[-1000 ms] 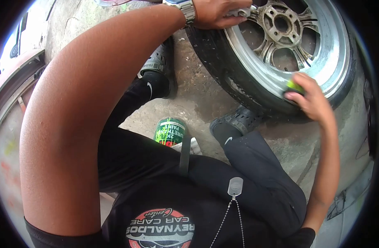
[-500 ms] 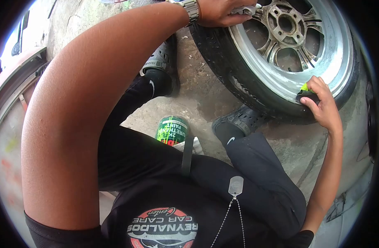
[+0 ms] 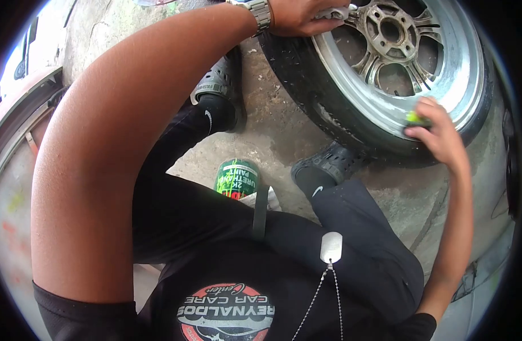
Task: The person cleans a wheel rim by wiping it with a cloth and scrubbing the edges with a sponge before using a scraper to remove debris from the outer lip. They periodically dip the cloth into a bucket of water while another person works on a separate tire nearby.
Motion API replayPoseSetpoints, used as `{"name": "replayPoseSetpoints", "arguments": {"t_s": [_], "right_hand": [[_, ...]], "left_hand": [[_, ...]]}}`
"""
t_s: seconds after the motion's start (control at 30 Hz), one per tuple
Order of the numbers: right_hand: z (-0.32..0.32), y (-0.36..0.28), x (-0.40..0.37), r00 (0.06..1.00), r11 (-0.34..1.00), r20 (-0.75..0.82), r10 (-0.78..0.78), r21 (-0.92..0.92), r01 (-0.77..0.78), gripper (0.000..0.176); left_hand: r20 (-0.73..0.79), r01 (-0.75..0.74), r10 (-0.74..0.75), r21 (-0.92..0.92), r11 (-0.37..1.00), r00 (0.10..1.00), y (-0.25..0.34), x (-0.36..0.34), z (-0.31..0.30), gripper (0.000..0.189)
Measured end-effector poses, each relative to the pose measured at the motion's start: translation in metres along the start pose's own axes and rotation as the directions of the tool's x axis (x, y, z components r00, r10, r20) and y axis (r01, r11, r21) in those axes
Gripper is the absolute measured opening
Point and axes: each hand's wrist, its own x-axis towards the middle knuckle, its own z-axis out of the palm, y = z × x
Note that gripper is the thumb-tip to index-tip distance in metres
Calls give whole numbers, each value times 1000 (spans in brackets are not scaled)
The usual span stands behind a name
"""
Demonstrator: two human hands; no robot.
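Observation:
A car wheel (image 3: pixel 393 77) with a silver rim and a black tyre (image 3: pixel 320 105) leans at the upper right, its hollow inner side facing up towards me. My right hand (image 3: pixel 443 133) is closed round a small black and lime-green scrubbing pad (image 3: pixel 417 120), pressed to the rim's near inner wall and smeared by motion. Whitish smears cover the barrel there. My left hand (image 3: pixel 298 17), with a metal watch above it, is closed on a crumpled grey-white cloth (image 3: pixel 332 12) at the wheel's left edge. The spokes and hub look stained brown.
A green paint can (image 3: pixel 236 177) stands on the concrete floor (image 3: pixel 272 142) between my legs. My feet in dark clogs (image 3: pixel 336 162) are close to the tyre. A dog tag (image 3: pixel 331 247) hangs from my neck. A reddish panel (image 3: pixel 22 105) is at the far left.
My right hand has slid the pad slightly left and up along the inner rim. My left hand and the wheel stay nearly in place.

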Motion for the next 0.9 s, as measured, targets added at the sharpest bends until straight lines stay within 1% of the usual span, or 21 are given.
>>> {"name": "replayPoseSetpoints", "arguments": {"t_s": [0.07, 0.1, 0.2, 0.23, 0.27, 0.33, 0.37, 0.4, 0.47, 0.53, 0.57, 0.6, 0.67, 0.7, 0.73, 0.8, 0.87, 0.9], "right_hand": [[26, -16, 25, 999, 977, 7, 35, 208, -35, 35], [27, -22, 25, 996, 957, 2, 84, 278, -81, 34], [2, 5, 0, 990, 977, 25, 140, 161, -142, 32], [-13, 12, -5, 975, 979, 106, 195, 40, -200, 32], [-12, 13, -7, 979, 974, 91, 180, 121, -190, 33], [1, -2, 5, 991, 980, 49, 126, 148, -132, 33], [15, -11, 14, 997, 982, -12, 78, 175, -75, 33], [28, -23, 23, 992, 953, -7, 128, 278, -121, 35], [23, -10, 21, 999, 997, -1, 39, 72, -39, 37], [-5, 7, -4, 979, 979, 25, 201, 34, -202, 36], [-22, 16, -11, 965, 967, 75, 251, -70, -246, 35], [-20, 19, -14, 974, 975, 48, 221, -41, -219, 35], [-8, 1, -3, 984, 985, 34, 173, -14, -173, 35], [18, -5, 6, 994, 981, -48, 101, 169, -91, 34], [33, -22, 16, 990, 964, -105, 97, 255, -68, 35], [37, -29, 20, 986, 982, -139, 90, 176, -65, 34], [5, -4, 3, 987, 987, 23, 159, 24, -159, 32], [-12, 18, -14, 981, 981, 4, 196, -15, -196, 32]], "left_hand": [[9, 1, -1, 17, 1000, 1000, 1, 1, -1, 31], [21, 9, -9, 15, 1000, 1000, 2, 1, -3, 31], [7, -1, 1, 21, 1000, 1000, 1, 1, -2, 31], [-16, -18, 18, 10, 1000, 1000, -1, 1, -1, 31], [-4, -5, 5, 14, 1000, 1000, 0, -3, 0, 32], [5, 3, -3, 15, 1000, 1000, 1, -1, 1, 32], [-7, -3, 3, 23, 1000, 1000, 1, 0, 1, 32], [-8, -7, 8, 17, 1000, 1000, 3, 2, 1, 32], [-8, -5, 5, 24, 1000, 1000, 1, 1, 0, 32], [-18, -6, 6, 30, 1000, 1000, -1, 1, 0, 31], [-18, 0, 1, 35, 999, 1000, -1, 2, 0, 31], [-13, 9, -8, 34, 999, 1000, 1, 1, 1, 31], [-12, 1, -1, 20, 1000, 1000, 2, 0, 1, 31], [-12, 2, -2, 21, 1000, 1000, 2, 0, 1, 31], [-15, 5, -4, 27, 1000, 1000, 2, 1, 1, 31], [-15, 9, -8, 28, 1000, 1000, 3, -1, -1, 31], [-13, 1, -1, 34, 999, 1000, 2, 2, -1, 30], [-9, 0, 1, 42, 999, 1000, 2, 3, -1, 30]]}}
